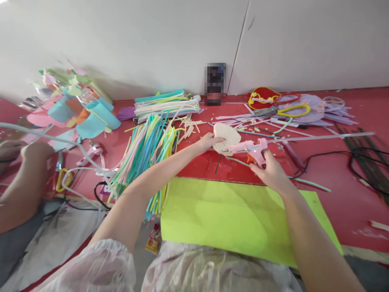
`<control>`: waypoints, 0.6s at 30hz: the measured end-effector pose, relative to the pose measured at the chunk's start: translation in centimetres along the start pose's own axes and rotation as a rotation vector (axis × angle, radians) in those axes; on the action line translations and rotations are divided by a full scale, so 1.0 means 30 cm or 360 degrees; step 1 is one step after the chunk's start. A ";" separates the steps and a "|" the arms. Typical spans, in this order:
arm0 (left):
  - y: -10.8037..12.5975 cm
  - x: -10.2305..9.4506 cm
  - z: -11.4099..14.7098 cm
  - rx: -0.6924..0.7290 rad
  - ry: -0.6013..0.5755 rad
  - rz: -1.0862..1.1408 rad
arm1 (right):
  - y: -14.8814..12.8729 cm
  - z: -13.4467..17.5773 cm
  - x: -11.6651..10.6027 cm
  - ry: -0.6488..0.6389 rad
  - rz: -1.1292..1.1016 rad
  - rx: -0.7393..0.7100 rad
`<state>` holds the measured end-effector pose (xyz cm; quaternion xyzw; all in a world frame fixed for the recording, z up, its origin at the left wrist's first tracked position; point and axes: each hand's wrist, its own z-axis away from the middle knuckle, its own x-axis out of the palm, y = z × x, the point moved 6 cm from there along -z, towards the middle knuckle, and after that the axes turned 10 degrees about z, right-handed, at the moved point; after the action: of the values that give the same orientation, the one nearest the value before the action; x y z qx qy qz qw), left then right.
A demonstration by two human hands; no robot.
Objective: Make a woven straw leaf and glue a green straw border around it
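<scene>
My left hand is closed on the left edge of a cream heart-shaped piece with a ribbed surface. In my right hand is a pink glue gun, gripped by its handle. Its nozzle points left and lies at the lower part of the heart, but I cannot tell whether it touches. A long clear glue stick sticks out behind the gun to the right. Below the heart, a thin green pipe cleaner lies on the red table.
Bundles of pastel pipe cleaners lie to the left, with more behind. Yellow-handled scissors lie at the back right. A green sheet covers the table's front edge. Black cable runs right. Another person's arm is at far left.
</scene>
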<state>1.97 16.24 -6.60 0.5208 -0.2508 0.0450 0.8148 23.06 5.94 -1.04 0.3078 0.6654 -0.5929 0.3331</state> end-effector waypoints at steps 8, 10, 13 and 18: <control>0.023 0.021 0.062 0.0085 0.0038 0.0211 | 0.005 0.004 -0.014 0.0155 0.0092 0.0270; 0.030 0.005 0.067 0.0131 0.0181 0.0274 | 0.014 0.004 -0.017 0.0215 0.0161 0.0371; 0.030 -0.005 0.070 0.0143 0.0234 0.0336 | 0.018 0.004 -0.023 0.0313 0.0215 0.0407; 0.032 -0.012 0.082 0.0119 0.0230 0.0418 | 0.016 0.003 -0.016 0.0333 0.0161 0.0354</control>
<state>0.43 14.60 -5.14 0.5088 -0.2556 0.1980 0.7979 23.75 5.88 -0.94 0.4359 0.6105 -0.6101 0.2551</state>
